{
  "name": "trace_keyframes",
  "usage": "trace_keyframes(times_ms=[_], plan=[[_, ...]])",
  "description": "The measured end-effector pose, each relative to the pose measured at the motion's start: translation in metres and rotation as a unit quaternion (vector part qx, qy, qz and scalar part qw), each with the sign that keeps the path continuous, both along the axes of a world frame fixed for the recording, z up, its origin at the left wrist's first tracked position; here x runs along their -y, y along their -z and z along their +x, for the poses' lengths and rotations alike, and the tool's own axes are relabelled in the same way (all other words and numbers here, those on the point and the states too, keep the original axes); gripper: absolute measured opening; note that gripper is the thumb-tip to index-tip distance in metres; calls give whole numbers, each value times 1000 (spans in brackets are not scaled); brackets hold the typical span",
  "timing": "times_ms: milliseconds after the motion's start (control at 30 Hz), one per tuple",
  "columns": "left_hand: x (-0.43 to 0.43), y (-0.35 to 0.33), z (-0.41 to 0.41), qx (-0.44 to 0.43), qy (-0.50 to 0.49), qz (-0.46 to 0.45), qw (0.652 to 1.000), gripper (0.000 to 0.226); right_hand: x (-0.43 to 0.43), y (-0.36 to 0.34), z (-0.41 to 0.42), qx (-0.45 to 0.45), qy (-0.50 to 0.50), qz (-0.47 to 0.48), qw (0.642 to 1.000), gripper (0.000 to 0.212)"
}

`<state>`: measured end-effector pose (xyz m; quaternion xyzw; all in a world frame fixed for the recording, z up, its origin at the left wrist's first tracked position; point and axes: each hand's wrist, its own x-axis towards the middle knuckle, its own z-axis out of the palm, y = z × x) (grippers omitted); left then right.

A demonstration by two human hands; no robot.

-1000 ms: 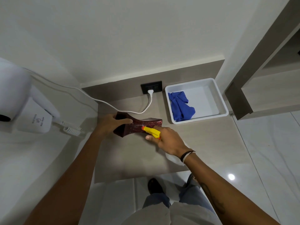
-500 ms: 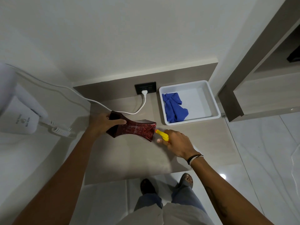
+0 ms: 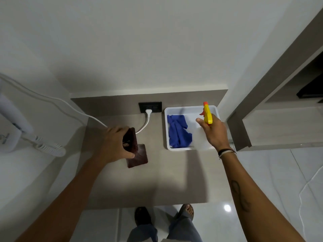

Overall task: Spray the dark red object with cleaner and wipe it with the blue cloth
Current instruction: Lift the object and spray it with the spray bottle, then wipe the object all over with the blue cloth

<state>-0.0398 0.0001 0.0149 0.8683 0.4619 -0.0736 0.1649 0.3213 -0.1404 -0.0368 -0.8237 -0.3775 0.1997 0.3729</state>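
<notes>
My left hand (image 3: 114, 143) grips the dark red object (image 3: 137, 155), a waisted vase-like piece standing on end on the counter, its square base toward me. My right hand (image 3: 214, 132) holds the spray bottle (image 3: 207, 114), whose yellow head and orange nozzle stick up above my fingers, over the right half of the white tray (image 3: 191, 108). The blue cloth (image 3: 178, 133) lies crumpled in the left half of that tray, untouched. The bottle's body is hidden behind my hand.
A white cord (image 3: 147, 119) runs from the black wall socket (image 3: 150, 107) across the counter's back left, beside the dark red object. A white wall-mounted hair dryer (image 3: 10, 130) with coiled cord hangs at left. The counter (image 3: 157, 186) ends just before my feet.
My right hand carried the spray bottle away from the dark red object, right and back, to over the tray. My left hand turned the object from lying sideways to standing on end.
</notes>
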Motion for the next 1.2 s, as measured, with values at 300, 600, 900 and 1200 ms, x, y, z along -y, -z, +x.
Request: trace_keyframes(times_ms=[300,600,900,1200], plan=[[19,11,3,46,-11,2,999,116,-22,37,22,-10,-16,-32,999,47],[22,10,8,39,-14,14,999,119,-23,45,35,-8,3,-14,1000,45],[24,17,10,79,-26,8,997,116,-17,38,17,68,85,62,992,69],[21,30,7,96,8,25,995,116,-60,77,-55,167,-231,-128,950,75]])
